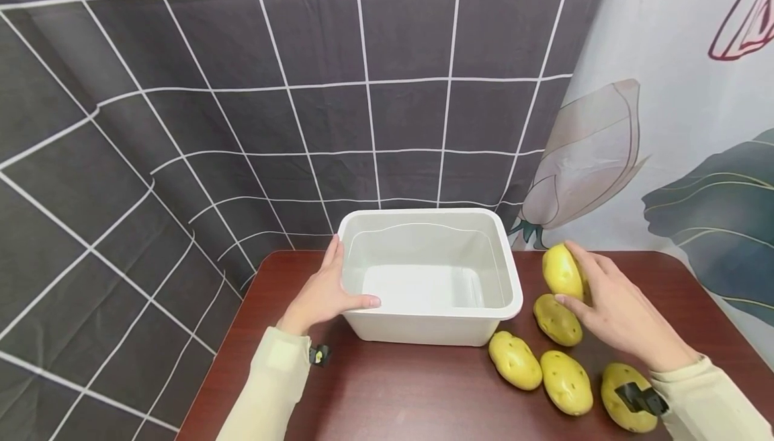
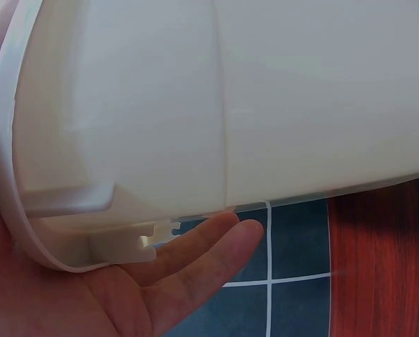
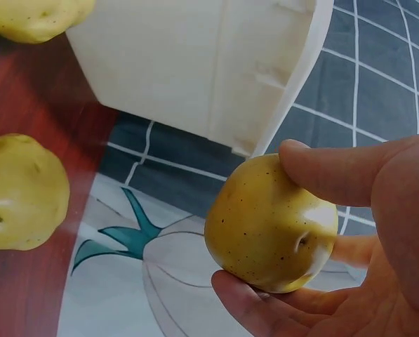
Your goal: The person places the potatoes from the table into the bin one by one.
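A white plastic bin [image 1: 423, 330] stands at the table's back, with nothing in it. My left hand [image 1: 326, 296] grips its left end, thumb over the front rim and fingers along the outside. In the left wrist view, the fingers [image 2: 202, 256] reach past the bin's rim [image 2: 4, 140]. Right of the bin, a yellow potato [image 1: 561, 270] is held up by my right hand [image 1: 629, 310]. Thumb and fingertips pinch that potato [image 3: 269, 225] from opposite sides in the right wrist view. Directly below it in the head view lies another potato [image 1: 557, 321].
More potatoes lie on the reddish-brown table [image 1: 387, 394]: one by the bin's front right corner [image 1: 515, 360], one beside it [image 1: 566, 382], and another under my right wrist [image 1: 625, 401]. A dark grid-patterned curtain [image 1: 405, 118] hangs behind the table, with a floral white curtain [image 1: 665, 212] at right.
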A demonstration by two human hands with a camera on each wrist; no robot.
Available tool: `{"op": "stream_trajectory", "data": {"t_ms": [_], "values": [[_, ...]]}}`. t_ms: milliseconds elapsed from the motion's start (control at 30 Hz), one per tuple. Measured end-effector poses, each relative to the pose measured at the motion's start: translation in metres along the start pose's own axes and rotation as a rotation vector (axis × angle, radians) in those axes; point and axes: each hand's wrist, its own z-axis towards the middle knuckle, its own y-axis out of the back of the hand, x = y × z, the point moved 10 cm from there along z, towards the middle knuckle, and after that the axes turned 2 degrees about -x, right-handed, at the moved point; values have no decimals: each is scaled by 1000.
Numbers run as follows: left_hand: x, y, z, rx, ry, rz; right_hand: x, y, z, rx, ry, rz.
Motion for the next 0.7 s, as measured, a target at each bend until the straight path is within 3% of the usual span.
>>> {"op": "stream_trajectory", "data": {"t_ms": [700], "values": [[0, -1, 1, 9, 15, 0, 11, 4, 9, 25, 10, 6]]}}
